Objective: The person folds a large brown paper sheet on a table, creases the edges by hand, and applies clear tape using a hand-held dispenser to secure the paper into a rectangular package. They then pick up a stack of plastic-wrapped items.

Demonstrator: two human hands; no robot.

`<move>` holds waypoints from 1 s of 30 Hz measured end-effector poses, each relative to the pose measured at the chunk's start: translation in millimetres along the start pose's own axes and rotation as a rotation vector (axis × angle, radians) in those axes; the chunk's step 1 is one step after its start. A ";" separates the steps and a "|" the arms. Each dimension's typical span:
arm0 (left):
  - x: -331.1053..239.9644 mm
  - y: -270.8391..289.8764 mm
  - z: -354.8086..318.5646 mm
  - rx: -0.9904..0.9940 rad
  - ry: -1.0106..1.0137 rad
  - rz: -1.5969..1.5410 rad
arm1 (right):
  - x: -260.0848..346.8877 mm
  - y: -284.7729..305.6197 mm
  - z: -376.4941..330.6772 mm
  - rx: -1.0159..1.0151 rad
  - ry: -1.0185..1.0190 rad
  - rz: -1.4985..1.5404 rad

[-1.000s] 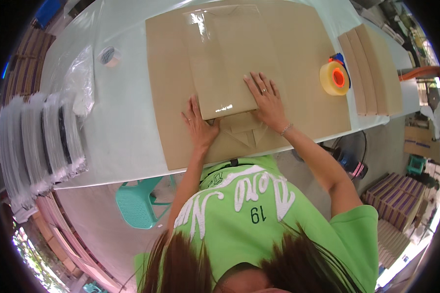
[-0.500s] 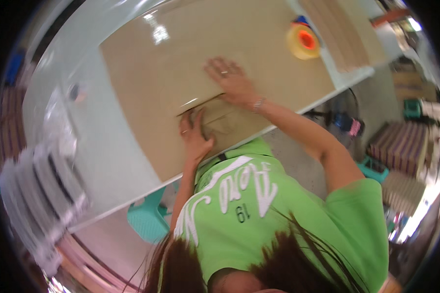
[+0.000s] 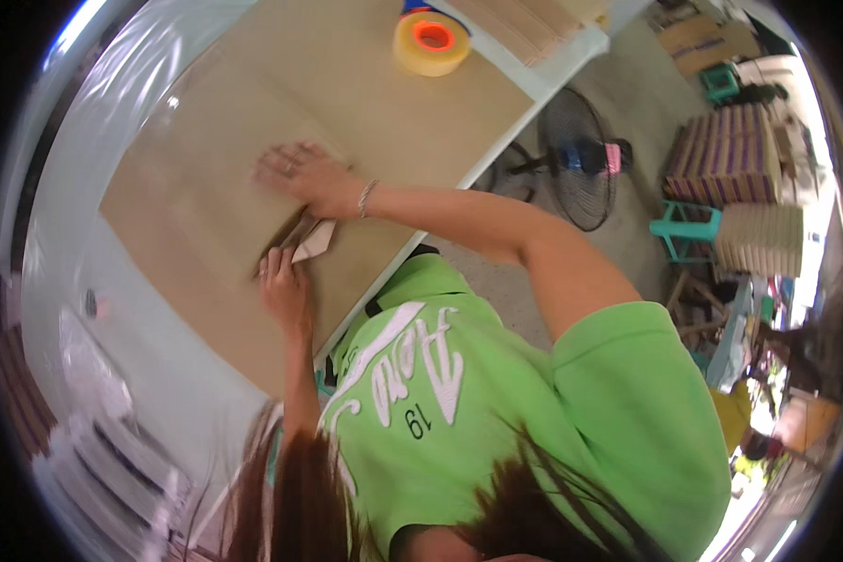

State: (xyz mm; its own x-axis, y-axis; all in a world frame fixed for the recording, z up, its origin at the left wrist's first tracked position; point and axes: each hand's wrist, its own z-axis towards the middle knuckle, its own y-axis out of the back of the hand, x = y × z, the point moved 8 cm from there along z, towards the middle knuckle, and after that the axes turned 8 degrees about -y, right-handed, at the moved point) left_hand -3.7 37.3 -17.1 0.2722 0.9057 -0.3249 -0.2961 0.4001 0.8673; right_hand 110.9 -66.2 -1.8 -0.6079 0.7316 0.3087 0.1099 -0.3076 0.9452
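Resting right hand (image 3: pixel 311 178): fingers apart, apparently bracing cardboard (image 3: pixel 225 178)
Left hand (image 3: pixel 287 298): at flap (image 3: pixel 315 241) near bench edge (image 3: pixel 527 123); grip unclear

The green short-sleeved cloth shirt (image 3: pixel 501 403) bears large white lettering (image 3: pixel 448 379) across its front and, just beside that, a small dark two-digit number (image 3: pixel 419 422).

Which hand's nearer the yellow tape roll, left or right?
Right. The right hand is over the brown cardboard, left of the tape roll and closer to the body; the left hand is farther off, by the light flap.
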 end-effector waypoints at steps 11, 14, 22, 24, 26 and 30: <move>-53.7 -11.0 0.4 0.070 -0.127 0.010 | -18.1 19.8 -24.0 0.097 0.045 -0.073; -70.4 7.1 7.9 -0.009 -0.270 0.050 | -21.7 20.1 -26.8 0.123 0.040 -0.062; -68.7 8.1 44.4 0.061 -0.647 0.123 | -27.0 28.9 -21.3 0.102 0.195 -0.045; -63.1 -0.1 48.9 0.143 -0.763 0.162 | -28.5 34.7 -20.0 0.112 0.226 -0.088; -51.2 -7.8 50.8 0.169 -0.716 0.011 | -30.1 38.2 -23.5 0.098 0.232 -0.198; -49.6 -5.0 62.4 0.098 -0.782 -0.136 | -57.0 44.2 -31.4 0.063 0.118 -0.282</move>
State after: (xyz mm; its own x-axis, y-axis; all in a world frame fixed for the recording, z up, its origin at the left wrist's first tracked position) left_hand 41.4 -18.4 18.2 0.8741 0.4747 -0.1026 -0.1427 0.4530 0.8800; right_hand 125.7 -140.6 19.1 -0.7079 0.7060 0.0229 -0.0294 -0.0618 0.9977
